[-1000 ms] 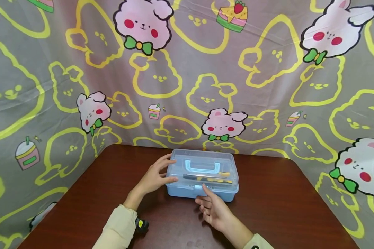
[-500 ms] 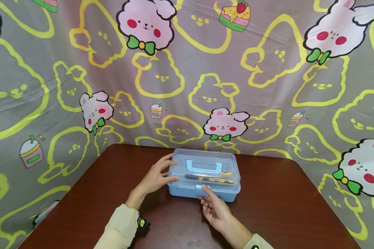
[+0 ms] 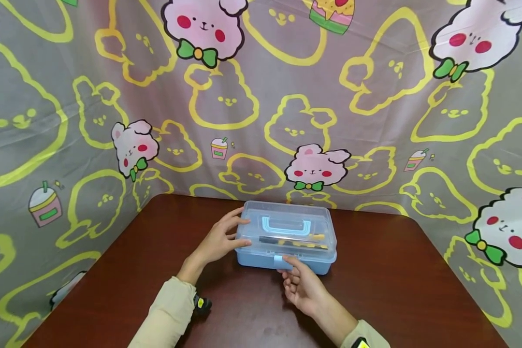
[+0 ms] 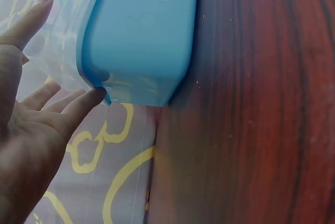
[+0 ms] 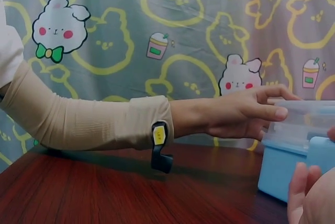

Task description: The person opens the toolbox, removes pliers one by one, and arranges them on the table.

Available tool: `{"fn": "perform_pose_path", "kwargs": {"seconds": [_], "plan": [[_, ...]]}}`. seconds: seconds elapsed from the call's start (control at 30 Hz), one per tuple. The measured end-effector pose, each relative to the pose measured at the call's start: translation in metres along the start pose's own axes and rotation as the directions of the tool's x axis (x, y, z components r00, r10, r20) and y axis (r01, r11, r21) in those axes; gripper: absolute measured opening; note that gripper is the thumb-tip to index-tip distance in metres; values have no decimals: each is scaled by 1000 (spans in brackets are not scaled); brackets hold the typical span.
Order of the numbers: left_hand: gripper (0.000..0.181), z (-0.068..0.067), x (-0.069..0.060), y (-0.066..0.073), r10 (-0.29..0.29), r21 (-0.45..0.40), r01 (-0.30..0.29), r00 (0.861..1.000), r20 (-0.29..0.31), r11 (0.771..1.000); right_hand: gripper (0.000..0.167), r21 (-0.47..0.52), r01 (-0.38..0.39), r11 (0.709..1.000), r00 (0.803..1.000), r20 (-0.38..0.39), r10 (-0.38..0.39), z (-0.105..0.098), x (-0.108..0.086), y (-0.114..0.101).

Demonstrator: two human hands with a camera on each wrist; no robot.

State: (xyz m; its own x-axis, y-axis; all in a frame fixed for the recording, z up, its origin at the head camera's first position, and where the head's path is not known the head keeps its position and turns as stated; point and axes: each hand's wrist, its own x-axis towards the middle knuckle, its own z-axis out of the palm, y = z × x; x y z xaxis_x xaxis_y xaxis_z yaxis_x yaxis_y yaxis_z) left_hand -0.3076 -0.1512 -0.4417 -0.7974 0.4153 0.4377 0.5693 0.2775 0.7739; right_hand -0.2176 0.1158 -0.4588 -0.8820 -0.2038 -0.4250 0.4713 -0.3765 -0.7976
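A light-blue box [image 3: 256, 260] with a clear lid stands on the table, its lid down. Through the lid, a black-and-yellow item [image 3: 293, 241] shows. My left hand [image 3: 213, 244] spans the lid's left end, fingers spread and fairly straight; in the left wrist view a fingertip of that hand [image 4: 39, 130] touches the rim of the box [image 4: 141, 30]. At the front, my right hand [image 3: 308, 292] has its thumb on the light-blue latch [image 3: 280, 262], with the other fingers curled below. Part of that hand [image 5: 320, 198] shows beside the latch [image 5: 320, 153] in the right wrist view.
The dark red-brown table [image 3: 243, 314] extends around the box. Behind it and on both sides hangs a grey curtain [image 3: 261, 87] with cartoon figures. A black strap with a yellow tag [image 5: 159, 135] is round the left wrist.
The right thumb has settled onto the latch and the fingers have drawn in below it. The left hand keeps its place on the box. The head view has shifted slightly.
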Motion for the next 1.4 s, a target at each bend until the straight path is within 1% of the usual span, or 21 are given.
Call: {"fn": "perform_pose_path", "kwargs": {"seconds": [0.13,0.27,0.43,0.57,0.63,0.7,0.77,0.83,0.87,0.9,0.93,0.97,1.07,1.1,1.13,1.2,1.23,1.3,1.33,1.37,1.4], "plan": [[54,0,1,1,-6,-3,6,1000,9,1000,37,4,-22,1000,999,32,22,-6,-1,-2],[54,-1,1,-1,-9,-10,9,1000,9,1000,29,-2,-16,1000,1000,26,16,-10,1,0],[54,-2,-3,-1,-13,-6,13,1000,17,1000,31,-51,-5,999,1000,18,6,-14,3,4],[59,-3,-6,2,-31,44,30,999,27,999,41,-166,27,986,1000,-3,-28,-16,1,3],[65,-3,-7,4,-43,81,41,999,27,996,46,-246,59,968,998,-14,-64,-19,-2,1],[75,-3,-8,5,-65,106,63,998,22,992,50,-339,99,936,994,-18,-112,-24,-5,-2],[88,-3,-9,6,-93,116,91,996,16,989,49,-434,145,889,986,-16,-168,-30,-9,-4],[99,-5,-12,7,-134,116,131,991,16,985,43,-540,204,817,969,-8,-247,-36,-11,-7],[103,-6,-14,7,-149,115,145,989,23,983,40,-597,237,767,956,3,-293,-38,-13,-8],[106,-7,-16,7,-159,118,154,987,30,981,36,-651,274,708,938,19,-346,-40,-15,-9],[108,-8,-18,8,-170,125,164,985,39,979,31,-703,310,640,915,38,-402,-42,-16,-10],[109,-9,-20,8,-178,134,170,983,49,976,27,-748,346,567,886,62,-459,-45,-18,-11],[109,-11,-24,9,-208,179,192,976,73,965,20,-841,423,338,778,145,-612,-53,-24,-15],[108,-11,-25,9,-218,202,199,973,74,959,19,-856,440,272,737,171,-654,-57,-25,-16],[108,-11,-26,9,-231,222,209,970,74,952,19,-866,450,218,698,190,-690,-61,-25,-18],[107,-10,-27,7,-250,268,222,966,73,937,19,-873,468,138,622,215,-753,-68,-26,-22],[106,-10,-28,7,-255,288,225,964,73,931,20,-874,473,110,587,220,-779,-72,-25,-24],[105,-9,-29,5,-258,315,222,963,74,923,21,-877,475,78,529,214,-821,-80,-25,-28],[104,-9,-29,4,-256,321,220,964,75,921,21,-879,471,72,510,204,-836,-84,-24,-30],[102,-8,-29,3,-252,325,215,965,75,921,23,-883,464,74,497,190,-847,-87,-23,-32],[100,-8,-29,3,-245,326,208,967,75,922,24,-888,453,81,493,174,-852,-90,-22,-34]]}}
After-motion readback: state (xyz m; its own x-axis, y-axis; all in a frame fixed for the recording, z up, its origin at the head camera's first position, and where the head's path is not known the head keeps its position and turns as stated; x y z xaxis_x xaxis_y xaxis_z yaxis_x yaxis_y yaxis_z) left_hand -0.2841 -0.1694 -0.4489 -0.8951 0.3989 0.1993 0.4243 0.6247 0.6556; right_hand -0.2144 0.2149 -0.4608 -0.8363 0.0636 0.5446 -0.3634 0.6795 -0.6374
